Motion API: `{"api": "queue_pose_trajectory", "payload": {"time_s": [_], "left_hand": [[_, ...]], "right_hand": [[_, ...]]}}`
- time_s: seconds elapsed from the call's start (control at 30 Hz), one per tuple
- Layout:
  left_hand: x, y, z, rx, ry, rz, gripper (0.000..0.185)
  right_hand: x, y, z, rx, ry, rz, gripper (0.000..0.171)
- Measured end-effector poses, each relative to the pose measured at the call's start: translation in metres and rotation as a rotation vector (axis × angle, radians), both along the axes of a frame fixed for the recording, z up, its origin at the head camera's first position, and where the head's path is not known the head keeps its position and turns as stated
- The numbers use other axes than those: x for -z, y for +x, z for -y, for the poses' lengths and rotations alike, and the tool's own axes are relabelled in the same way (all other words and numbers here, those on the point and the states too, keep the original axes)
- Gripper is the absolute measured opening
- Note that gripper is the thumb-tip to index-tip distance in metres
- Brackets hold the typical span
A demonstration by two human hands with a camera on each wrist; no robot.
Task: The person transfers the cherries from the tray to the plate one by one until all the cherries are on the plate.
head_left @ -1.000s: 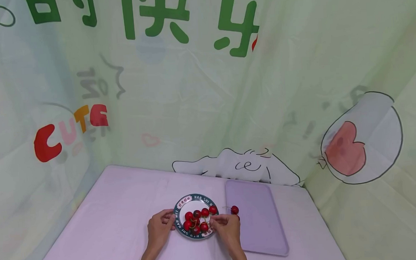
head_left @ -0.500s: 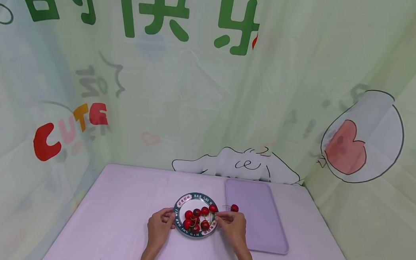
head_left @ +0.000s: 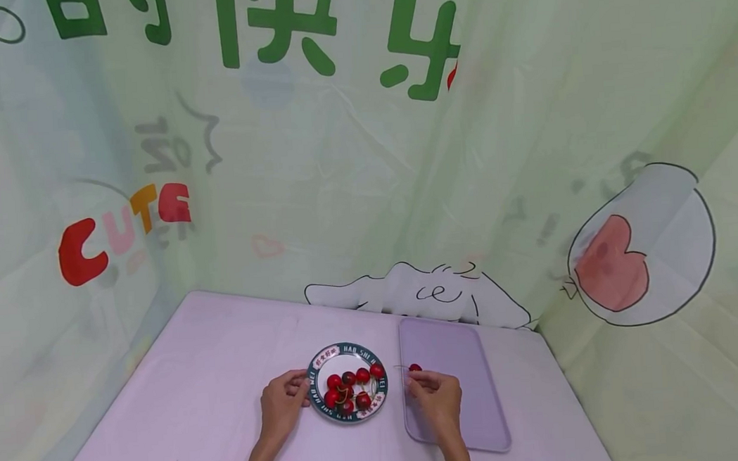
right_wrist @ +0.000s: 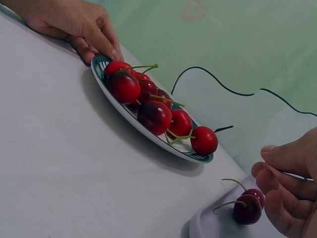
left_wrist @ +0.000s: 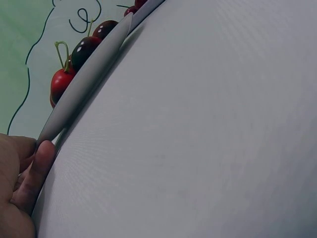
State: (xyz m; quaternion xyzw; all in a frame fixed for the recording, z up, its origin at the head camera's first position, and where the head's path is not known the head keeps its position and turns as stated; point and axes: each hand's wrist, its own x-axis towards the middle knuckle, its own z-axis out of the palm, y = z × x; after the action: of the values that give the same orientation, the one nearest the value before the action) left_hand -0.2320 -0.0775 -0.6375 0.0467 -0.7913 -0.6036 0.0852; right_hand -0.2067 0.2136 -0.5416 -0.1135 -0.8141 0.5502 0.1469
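R hand (right_wrist: 290,186): fingers curled, pinching what looks like a thin stem; contact hard to confirm.
L hand (head_left: 282,403): fingertips grip plate (right_wrist: 148,134) rim, far side from tray.
Cherries (right_wrist: 247,206): two, on tray (head_left: 474,386) corner nearest plate, just beside R hand.
Plate load: approx. seven cherries, stems on.
Handling: light, round, smooth; prob. rolls, bruises. Take by stem, not flesh.
Cloth (head_left: 183,411): under plate & tray.

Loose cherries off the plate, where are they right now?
The loose cherries lie on the near left corner of the purple tray, right of the plate, just beside the right hand fingertips.
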Motion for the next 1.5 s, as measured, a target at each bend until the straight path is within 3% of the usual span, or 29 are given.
{"api": "queue_pose_trajectory", "payload": {"time_s": [0.3,0.63,0.9,1.5], "left_hand": [[-0.001,0.0,0.0,0.004,-0.003,-0.003,0.027],[-0.002,0.002,-0.001,-0.005,-0.009,-0.01,0.027],[-0.002,0.002,-0.001,-0.007,-0.006,-0.011,0.027],[0.0,0.002,-0.001,-0.001,-0.014,0.004,0.028]], "right_hand": [[0.015,-0.009,-0.021,0.034,0.004,0.02,0.014],[0.018,-0.003,-0.023,0.036,-0.009,0.031,0.018],[0.034,-0.003,-0.024,0.095,0.058,0.092,0.015],[0.044,0.005,-0.022,0.125,0.1,0.194,0.011]]}}
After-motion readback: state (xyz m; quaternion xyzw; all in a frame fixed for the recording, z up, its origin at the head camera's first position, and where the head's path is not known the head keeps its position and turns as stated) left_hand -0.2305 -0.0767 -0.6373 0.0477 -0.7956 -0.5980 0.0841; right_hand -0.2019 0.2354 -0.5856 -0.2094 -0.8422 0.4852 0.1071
